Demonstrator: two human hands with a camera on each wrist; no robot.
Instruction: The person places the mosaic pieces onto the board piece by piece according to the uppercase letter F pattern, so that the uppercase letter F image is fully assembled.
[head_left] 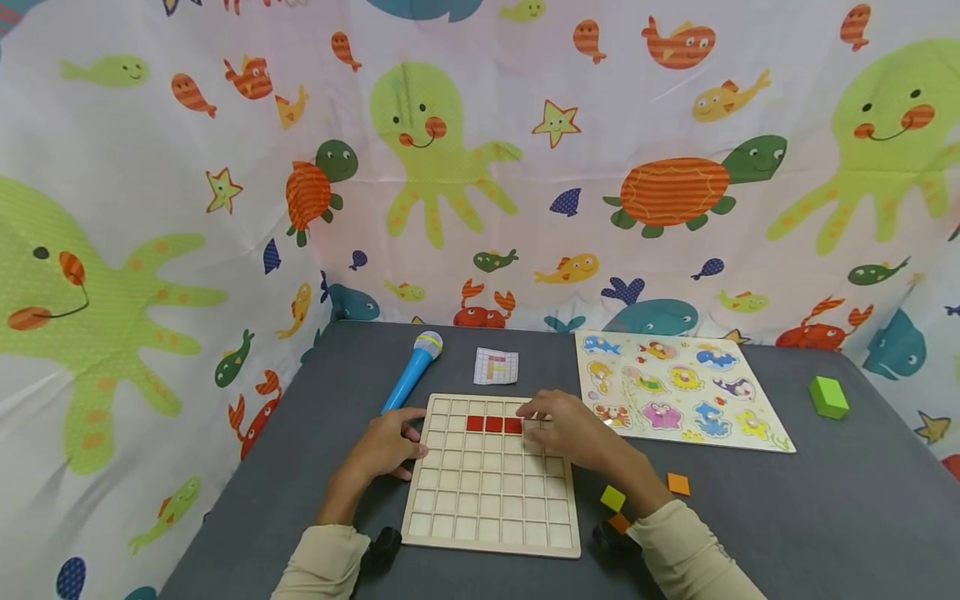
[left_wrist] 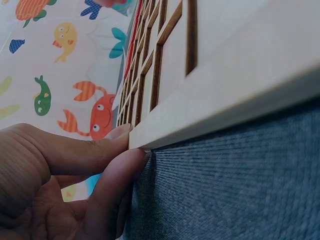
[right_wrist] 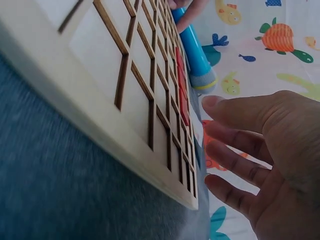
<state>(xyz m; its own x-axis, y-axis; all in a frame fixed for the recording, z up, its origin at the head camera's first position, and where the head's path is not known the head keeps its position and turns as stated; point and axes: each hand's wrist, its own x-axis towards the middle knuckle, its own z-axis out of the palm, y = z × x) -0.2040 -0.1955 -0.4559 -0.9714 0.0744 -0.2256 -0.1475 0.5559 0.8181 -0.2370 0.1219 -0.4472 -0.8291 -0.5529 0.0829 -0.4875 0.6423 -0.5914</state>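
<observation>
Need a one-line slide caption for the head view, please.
Left hand steadies the wooden grid board while the right hand hovers beside three red tiles.

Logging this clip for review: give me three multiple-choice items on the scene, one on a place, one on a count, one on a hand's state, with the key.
1. Where does the blue toy microphone lie?
A. left of the wooden grid board
B. on the animal peg puzzle
C. inside the board

2. How many red tiles sit in the board?
A. one
B. three
C. six

3. What is the left hand doing?
A. lifting the microphone
B. touching the board's left edge
C. resting in the lap

Key: 1 A, the microphone lies beyond the board's left corner. 2 B, three red squares fill one row. 3 B, the left wrist view shows fingertips against the edge.
</observation>
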